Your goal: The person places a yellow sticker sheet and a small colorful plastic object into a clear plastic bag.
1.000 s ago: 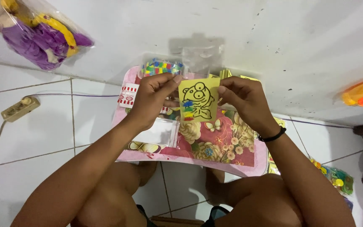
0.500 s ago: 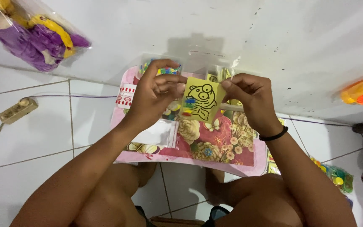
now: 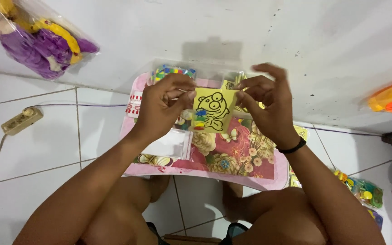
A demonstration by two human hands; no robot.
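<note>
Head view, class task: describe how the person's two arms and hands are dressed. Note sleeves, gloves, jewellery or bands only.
Both arms are bare up to the frame edge, with no sleeves showing. The left hand wears no glove, ring or band. The right hand is also ungloved; a thin black band circles its wrist.

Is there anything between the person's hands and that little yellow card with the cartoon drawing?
Nothing visible. The left hand pinches the yellow card at its left edge and the right hand at its right edge, fingers directly on it. The card is held up above the pink floral tray, apart from the packets lying there.
</note>
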